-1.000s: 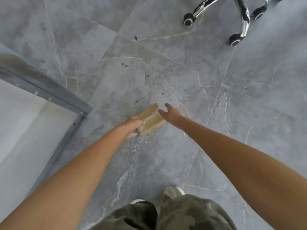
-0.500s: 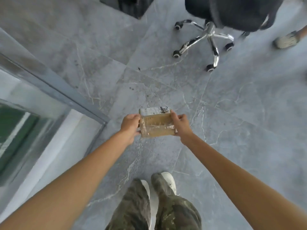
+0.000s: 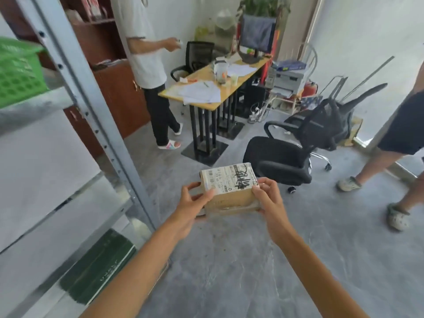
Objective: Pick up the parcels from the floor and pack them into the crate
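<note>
Clasping a parcel by its short ends, left hand and right hand — green crate sits well left, nearer the left hand.

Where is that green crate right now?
In the head view, the green crate sits at the far left on an upper shelf of the metal rack, above and left of the parcel being held.

Both hands hold a taped cardboard parcel in the air above the grey floor: the left hand grips its left end, the right hand its right end. A green crate sits on the metal shelf rack at left.
</note>
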The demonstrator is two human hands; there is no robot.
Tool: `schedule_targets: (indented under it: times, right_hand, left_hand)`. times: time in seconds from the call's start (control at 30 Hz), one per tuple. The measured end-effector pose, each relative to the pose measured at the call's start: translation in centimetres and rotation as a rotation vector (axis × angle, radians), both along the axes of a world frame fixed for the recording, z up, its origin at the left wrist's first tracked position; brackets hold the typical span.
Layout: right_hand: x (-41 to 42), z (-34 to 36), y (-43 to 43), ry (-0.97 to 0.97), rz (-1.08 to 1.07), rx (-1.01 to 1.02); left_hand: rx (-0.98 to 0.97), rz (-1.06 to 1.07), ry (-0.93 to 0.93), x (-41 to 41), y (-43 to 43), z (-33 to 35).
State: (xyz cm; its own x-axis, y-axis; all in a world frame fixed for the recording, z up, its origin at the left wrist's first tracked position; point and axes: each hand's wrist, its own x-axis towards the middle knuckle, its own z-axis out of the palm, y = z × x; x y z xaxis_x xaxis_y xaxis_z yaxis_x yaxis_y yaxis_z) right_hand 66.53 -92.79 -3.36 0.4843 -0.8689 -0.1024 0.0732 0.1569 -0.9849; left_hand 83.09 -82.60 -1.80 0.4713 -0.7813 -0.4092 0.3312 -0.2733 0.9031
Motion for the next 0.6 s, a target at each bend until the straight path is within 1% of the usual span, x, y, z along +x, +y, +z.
schedule_targets:
  times: [0.07,0.13,0.2,0.27,0.3,0.37,0.43,0.47,0.53,0.6]
  right_hand:
    - [-2.1,2.7,1.5,-0.020,0.097,-0.049]
    - [-4.4,4.7,2.9,-0.016,0.234,-0.046]
    - [-6.8,6.1,3.9,-0.043,0.388,0.051]
    - [-9.2,7.8,5.1,-0.069,0.509,0.129]
    - [-10.3,8.6,6.0,-0.060,0.530,0.139]
    - [-12.2,10.0,8.4,-0.073,0.505,0.159]
    - [-13.8,10.9,11.7,-0.114,0.412,0.202]
    - [-14.5,11.2,13.6,-0.136,0.369,0.223]
    - [-16.0,11.6,18.2,-0.136,0.349,0.223]
    - [-17.7,12.1,23.3,-0.080,0.383,0.159]
  left_hand:
    - [-0.085,0.082,-0.035,-2.5,2.4,3.0]
    - [-0.165,0.159,-0.090,-5.1,5.1,5.7]
    - [-0.205,0.167,-0.175,-7.9,7.8,7.8]
    - [-0.196,0.143,-0.270,-10.8,10.5,9.5]
    - [-0.182,0.155,-0.309,-12.2,11.8,10.1]
    - [-0.149,0.288,-0.382,-15.3,14.5,11.1]
    - [-0.129,0.476,-0.389,-18.9,17.4,11.4]
    - [-0.135,0.522,-0.366,-21.0,18.8,11.4]
    - [-0.201,0.480,-0.331,-25.7,21.2,11.3]
    - [-0.286,0.420,-0.360,-29.5,23.5,10.9]
